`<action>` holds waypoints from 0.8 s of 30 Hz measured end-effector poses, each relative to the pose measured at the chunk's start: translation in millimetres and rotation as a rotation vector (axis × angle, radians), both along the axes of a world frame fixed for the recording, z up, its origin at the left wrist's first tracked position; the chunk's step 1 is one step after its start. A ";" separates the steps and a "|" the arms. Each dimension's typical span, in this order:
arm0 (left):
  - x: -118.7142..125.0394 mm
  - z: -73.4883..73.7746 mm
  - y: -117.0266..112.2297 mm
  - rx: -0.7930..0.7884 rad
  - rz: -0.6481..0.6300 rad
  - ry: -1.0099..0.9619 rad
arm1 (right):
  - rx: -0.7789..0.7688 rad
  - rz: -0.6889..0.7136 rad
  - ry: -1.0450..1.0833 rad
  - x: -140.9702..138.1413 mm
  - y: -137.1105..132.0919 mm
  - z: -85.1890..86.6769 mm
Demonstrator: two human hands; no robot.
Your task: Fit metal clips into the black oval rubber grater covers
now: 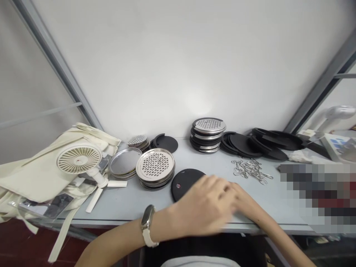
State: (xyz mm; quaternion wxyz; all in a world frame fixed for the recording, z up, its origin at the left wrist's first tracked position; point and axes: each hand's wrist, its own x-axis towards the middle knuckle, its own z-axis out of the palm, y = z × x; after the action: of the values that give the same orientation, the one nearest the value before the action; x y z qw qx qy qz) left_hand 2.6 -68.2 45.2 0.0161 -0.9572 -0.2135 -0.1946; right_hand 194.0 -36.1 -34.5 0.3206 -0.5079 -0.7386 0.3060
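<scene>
My left hand [204,207], with a watch on its wrist, lies across the front of the grey table [125,204]. Its knuckles are up and its fingers are smeared by motion. It partly covers a flat black round disc [183,182]. My right hand [246,204] comes in from the lower right and meets the left one near the table's front edge. Its fingers are hidden behind the left hand. Whether either hand holds anything does not show.
Left of the disc are a stack of perforated metal discs [155,165] and plain metal lids [124,161]. Assembled black-and-metal pieces [208,133], black rings [243,145] and a pile of wire clips [251,169] lie behind. A small white fan [79,158] rests on a cloth bag [30,178] at left.
</scene>
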 end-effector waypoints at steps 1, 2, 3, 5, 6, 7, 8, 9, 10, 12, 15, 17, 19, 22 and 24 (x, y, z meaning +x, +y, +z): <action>-2.3 -4.4 12.3 0.013 0.090 0.017 | 0.002 0.007 -0.006 -0.1 0.0 0.0; -5.2 -9.7 22.7 -0.012 0.139 0.024 | -0.001 0.021 -0.021 -0.2 0.1 -0.4; -8.2 -15.5 31.1 -0.039 0.186 0.013 | -0.005 0.034 -0.037 -0.3 0.3 -0.9; -12.7 -26.3 42.7 -0.052 0.216 0.030 | -0.007 0.043 -0.060 -0.6 0.9 -2.3; -13.4 -30.7 46.6 -0.055 0.206 0.039 | -0.004 0.045 -0.065 -0.6 1.2 -3.0; -12.6 -34.2 49.9 -0.059 0.186 0.048 | 0.000 0.045 -0.066 -0.6 1.4 -3.4; -10.5 -36.9 52.8 -0.062 0.161 0.057 | 0.006 0.039 -0.065 -0.4 1.7 -3.7; -7.3 -39.0 55.6 -0.066 0.136 0.067 | 0.013 0.030 -0.062 -0.1 1.9 -3.8; -3.4 -40.5 58.3 -0.068 0.118 0.077 | 0.021 0.019 -0.057 0.3 2.3 -3.7; 4.9 -42.7 63.4 -0.067 0.097 0.094 | 0.042 -0.010 -0.051 1.4 3.1 -3.4; 13.0 -46.0 68.9 -0.128 0.087 0.034 | 0.077 -0.051 -0.062 2.9 4.8 -4.3; 14.1 -48.3 70.4 -0.201 0.085 -0.047 | 0.098 -0.083 -0.080 3.4 5.6 -6.2; 13.2 -49.9 70.7 -0.248 0.071 -0.103 | 0.115 -0.111 -0.099 3.4 6.1 -8.3; 11.5 -50.8 70.2 -0.274 0.053 -0.135 | 0.124 -0.116 -0.118 3.0 6.6 -9.9; 11.0 -50.7 70.0 -0.282 0.052 -0.146 | 0.118 -0.098 -0.122 3.0 7.0 -9.4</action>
State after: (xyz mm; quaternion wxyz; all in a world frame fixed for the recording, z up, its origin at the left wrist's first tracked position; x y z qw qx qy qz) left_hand 13.6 1.8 -5.5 -0.1292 -0.9275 -0.2639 -0.2312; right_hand 196.9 -29.2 -43.9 0.3189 -0.5416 -0.7477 0.2144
